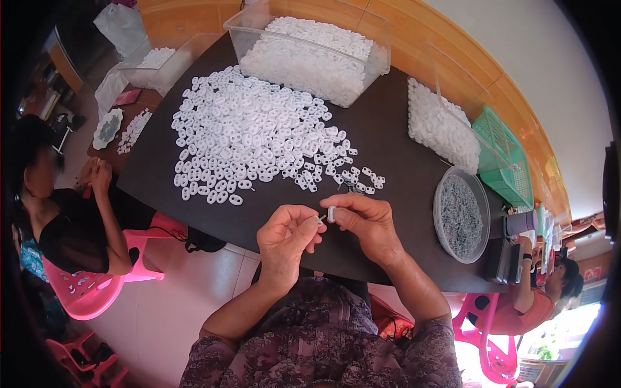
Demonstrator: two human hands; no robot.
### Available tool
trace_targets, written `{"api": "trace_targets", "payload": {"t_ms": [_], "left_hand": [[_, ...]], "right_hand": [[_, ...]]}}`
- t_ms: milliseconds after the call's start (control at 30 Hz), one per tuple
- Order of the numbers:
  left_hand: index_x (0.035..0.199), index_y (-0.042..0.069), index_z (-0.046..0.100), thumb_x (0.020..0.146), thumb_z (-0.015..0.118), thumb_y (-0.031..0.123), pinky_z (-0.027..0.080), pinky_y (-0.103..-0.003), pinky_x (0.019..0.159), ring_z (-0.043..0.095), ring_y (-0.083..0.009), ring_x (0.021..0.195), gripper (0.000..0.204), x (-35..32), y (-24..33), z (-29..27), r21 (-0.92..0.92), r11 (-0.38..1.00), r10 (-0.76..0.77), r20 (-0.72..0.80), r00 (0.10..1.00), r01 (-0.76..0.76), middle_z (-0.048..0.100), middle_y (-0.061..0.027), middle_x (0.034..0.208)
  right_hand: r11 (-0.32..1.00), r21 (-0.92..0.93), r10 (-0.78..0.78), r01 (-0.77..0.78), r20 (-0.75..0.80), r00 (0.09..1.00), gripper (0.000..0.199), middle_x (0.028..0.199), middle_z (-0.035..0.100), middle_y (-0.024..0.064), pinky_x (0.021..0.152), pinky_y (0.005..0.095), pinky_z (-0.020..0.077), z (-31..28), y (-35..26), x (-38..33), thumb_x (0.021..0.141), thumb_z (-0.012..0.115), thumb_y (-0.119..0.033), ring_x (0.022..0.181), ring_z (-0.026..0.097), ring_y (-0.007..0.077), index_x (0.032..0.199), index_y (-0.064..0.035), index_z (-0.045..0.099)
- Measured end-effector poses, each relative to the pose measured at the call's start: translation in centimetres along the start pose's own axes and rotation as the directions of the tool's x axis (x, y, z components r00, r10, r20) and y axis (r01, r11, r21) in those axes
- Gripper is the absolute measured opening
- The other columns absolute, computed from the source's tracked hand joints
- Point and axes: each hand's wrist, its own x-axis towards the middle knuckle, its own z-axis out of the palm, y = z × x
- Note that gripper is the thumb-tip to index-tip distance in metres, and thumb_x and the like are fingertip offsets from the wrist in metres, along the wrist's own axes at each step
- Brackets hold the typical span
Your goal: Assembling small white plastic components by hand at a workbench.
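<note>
Near the table's front edge, my two hands meet fingertip to fingertip. My right hand (pixel 367 227) pinches a small white oval plastic piece (pixel 332 214) between thumb and index finger. A thin metal screw (pixel 322 218) shows between the pieces and my left hand (pixel 288 240), whose thumb and index finger are closed on it. Part of what the left fingers hold is hidden. Just beyond the hands lies a wide heap of white two-holed oval plastic pieces (pixel 249 123). Scattered pieces (pixel 354 174) trail off its right side, with some grey screws among them.
A round tub (pixel 442 234) of grey screws stands at the right. Clear bins (pixel 381 57) (pixel 475 139) of white pieces line the far side, beside a green basket (pixel 517 171). A person (pixel 77 220) sits at the left, another (pixel 540 291) at the right. Pink chairs (pixel 81 291) flank the table.
</note>
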Motion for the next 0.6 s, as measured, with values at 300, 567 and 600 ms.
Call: {"api": "trace_targets", "payload": {"t_ms": [300, 567, 600], "left_hand": [[0.102, 0.001, 0.059, 0.092, 0.060, 0.006, 0.045, -0.017, 0.060, 0.059, -0.0049, 0.077, 0.011, -0.25, -0.09, 0.29, 0.126, 0.990, 0.073, -0.032, 0.997, -0.068, 0.063, -0.0018, 0.088], [0.102, -0.001, 0.058, 0.091, 0.059, 0.001, 0.045, -0.017, 0.062, 0.057, -0.0036, 0.075, 0.011, -0.36, -0.40, 0.58, 0.172, 0.979, 0.123, -0.073, 0.990, -0.109, 0.063, -0.0028, 0.087], [0.102, -0.001, 0.058, 0.091, 0.059, 0.001, 0.045, -0.017, 0.062, 0.056, -0.0032, 0.074, 0.012, -0.35, -0.43, 0.55, 0.178, 0.978, 0.123, -0.072, 0.990, -0.108, 0.063, -0.0029, 0.087]], "right_hand": [[1.000, 0.020, -0.009, 0.009, -0.024, 1.000, 0.018, 0.089, 0.066, 0.0008, 0.067, 0.0200, 0.0444, 0.03, -0.03, 0.20, 0.087, 0.063, -0.002, 0.078, 0.057, 0.0054, 0.105, -0.0009, 0.069], [0.985, -0.117, -0.129, 0.125, -0.024, 0.991, 0.019, 0.088, 0.063, 0.0004, 0.071, 0.0197, 0.0429, 0.29, 0.27, 0.19, 0.087, 0.061, 0.002, 0.080, 0.054, 0.0055, 0.105, 0.0008, 0.068], [0.980, -0.151, -0.136, 0.132, -0.017, 0.991, 0.019, 0.088, 0.063, 0.0006, 0.071, 0.0201, 0.0429, 0.34, 0.16, 0.16, 0.087, 0.061, 0.002, 0.080, 0.054, 0.0059, 0.105, 0.0007, 0.068]]}}
